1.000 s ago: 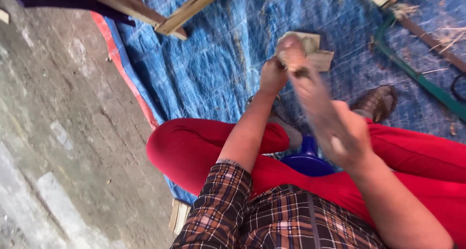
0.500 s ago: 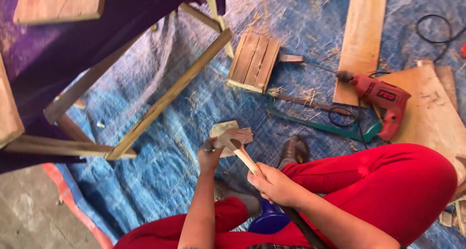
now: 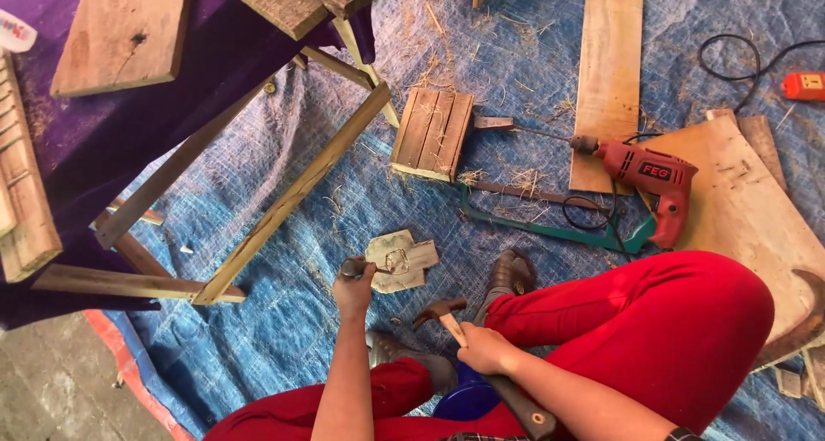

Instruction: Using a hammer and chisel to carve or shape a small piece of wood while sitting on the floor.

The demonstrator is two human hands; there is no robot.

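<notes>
Gripping hammer (image 3: 440,311), steadying wood piece (image 3: 400,259)

Bright red trousers (image 3: 653,321), loose and smooth, creased at the bent knees. Brown worn leather shoes (image 3: 510,273), scuffed and dusty, one showing beyond the knee, the other (image 3: 404,355) partly hidden. Forearms bare, sleeves out of sight apart from a sliver of dark checked cloth (image 3: 675,434) at the bottom edge. Both hands bare, no gloves, rings or watch showing.
</notes>
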